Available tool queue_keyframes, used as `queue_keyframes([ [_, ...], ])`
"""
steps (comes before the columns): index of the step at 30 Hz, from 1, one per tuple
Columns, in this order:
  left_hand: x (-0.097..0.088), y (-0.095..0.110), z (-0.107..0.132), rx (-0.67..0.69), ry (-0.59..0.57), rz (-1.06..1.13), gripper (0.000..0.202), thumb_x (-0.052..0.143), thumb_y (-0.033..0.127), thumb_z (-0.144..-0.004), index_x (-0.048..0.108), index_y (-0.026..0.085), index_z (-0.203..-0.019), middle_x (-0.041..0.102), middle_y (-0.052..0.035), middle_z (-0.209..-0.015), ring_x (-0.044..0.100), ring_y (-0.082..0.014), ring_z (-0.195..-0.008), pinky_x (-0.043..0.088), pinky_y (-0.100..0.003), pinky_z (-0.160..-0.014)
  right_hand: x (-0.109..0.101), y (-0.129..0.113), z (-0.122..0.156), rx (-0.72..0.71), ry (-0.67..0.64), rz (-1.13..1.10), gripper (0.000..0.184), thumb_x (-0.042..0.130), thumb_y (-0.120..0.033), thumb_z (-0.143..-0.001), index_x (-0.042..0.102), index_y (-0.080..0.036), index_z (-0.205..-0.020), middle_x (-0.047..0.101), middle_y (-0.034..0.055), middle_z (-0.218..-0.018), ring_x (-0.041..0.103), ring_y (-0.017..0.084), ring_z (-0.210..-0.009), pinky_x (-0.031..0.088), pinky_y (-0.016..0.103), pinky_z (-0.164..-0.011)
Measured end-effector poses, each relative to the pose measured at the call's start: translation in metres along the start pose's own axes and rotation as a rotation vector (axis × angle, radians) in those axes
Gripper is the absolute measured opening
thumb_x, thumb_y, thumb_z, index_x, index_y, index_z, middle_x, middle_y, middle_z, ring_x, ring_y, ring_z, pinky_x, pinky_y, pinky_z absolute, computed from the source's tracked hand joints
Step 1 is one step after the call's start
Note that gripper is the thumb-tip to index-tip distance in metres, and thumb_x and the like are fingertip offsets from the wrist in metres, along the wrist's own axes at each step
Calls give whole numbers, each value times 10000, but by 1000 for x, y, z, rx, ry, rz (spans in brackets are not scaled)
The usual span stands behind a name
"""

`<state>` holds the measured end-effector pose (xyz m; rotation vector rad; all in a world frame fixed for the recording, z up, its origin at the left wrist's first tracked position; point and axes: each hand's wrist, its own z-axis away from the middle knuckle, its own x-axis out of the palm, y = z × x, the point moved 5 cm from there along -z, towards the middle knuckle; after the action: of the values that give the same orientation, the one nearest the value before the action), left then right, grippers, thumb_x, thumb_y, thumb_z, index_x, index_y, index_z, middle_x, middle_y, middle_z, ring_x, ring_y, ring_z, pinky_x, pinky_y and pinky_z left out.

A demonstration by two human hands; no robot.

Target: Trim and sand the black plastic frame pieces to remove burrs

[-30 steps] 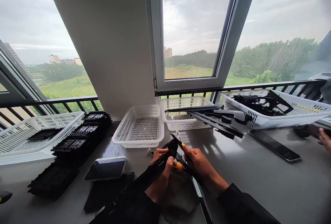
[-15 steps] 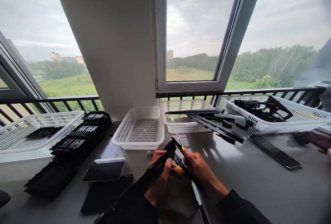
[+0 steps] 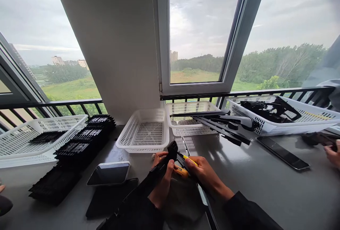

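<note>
Your left hand [image 3: 162, 179] clamps the black part [image 3: 172, 149] steady above the desk's [image 3: 265, 187] front edge, while your right hand [image 3: 199, 171] pinches the yellow-handled tool [image 3: 190, 160] at its end.

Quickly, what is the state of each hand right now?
Left hand: closed on long black part.
Right hand: closed on thin yellow-black tool.

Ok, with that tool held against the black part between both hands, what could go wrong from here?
1. The yellow-striped tool in the right hand points toward the left hand, whose fingers grip the black part right beside its tip; a slip could jab them.
2. The part's long tail runs back past the propped phone; a twist might knock it over.
</note>
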<state>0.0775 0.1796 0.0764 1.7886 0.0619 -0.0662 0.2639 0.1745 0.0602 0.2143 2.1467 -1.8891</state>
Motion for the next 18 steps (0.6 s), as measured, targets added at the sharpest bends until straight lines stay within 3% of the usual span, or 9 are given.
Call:
queue_keyframes([
  [10,1,-8,-2,-28,-35,43,292,646,454,-970,570,247,-1162,747,0,-802,749,-245,-799,563,-411,-850,1,0,0,-46,-28,103,628,453,-730,-983,330,-223,-633,314,-37,-632,283,121,-606,191,287,-559],
  [18,0,-5,-3,-42,-3,76,257,627,455,-963,585,242,-1102,735,1,-803,726,-225,-755,572,-397,-805,2,-3,1,-55,-69,144,644,454,-748,-973,345,-216,-628,330,-34,-637,303,124,-612,199,289,-573],
])
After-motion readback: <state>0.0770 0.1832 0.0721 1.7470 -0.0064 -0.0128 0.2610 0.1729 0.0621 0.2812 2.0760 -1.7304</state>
